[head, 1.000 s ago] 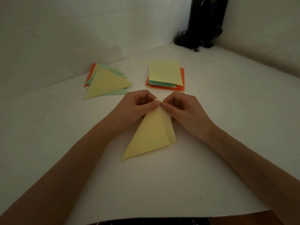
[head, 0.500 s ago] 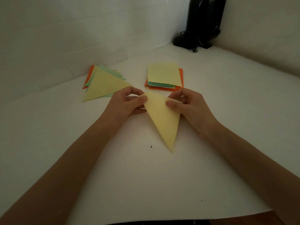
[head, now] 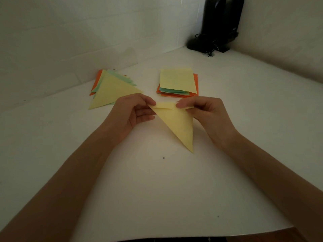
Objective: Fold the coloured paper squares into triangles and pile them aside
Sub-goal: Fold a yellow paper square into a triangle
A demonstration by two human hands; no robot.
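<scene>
A yellow folded paper triangle (head: pixel 178 124) hangs between my hands above the white table, its long point down toward me. My left hand (head: pixel 131 112) pinches its upper left corner, and my right hand (head: pixel 204 110) pinches the upper right corner. The top edge gapes slightly, showing two layers. Behind my left hand lies the pile of folded triangles (head: pixel 111 89), yellow on top of green and orange ones. The stack of unfolded squares (head: pixel 177 81), yellow on top, sits behind my right hand.
A white sheet (head: pixel 157 198) covers the table; its front edge runs along the bottom of the view. White walls close in at the back and right. A black device with cables (head: pixel 216 27) stands in the far corner. A small dark speck (head: pixel 164 158) lies on the sheet.
The yellow sheet was lifted off the table and turned so its point hangs toward me. My hands moved apart from one shared corner to the two upper corners.
</scene>
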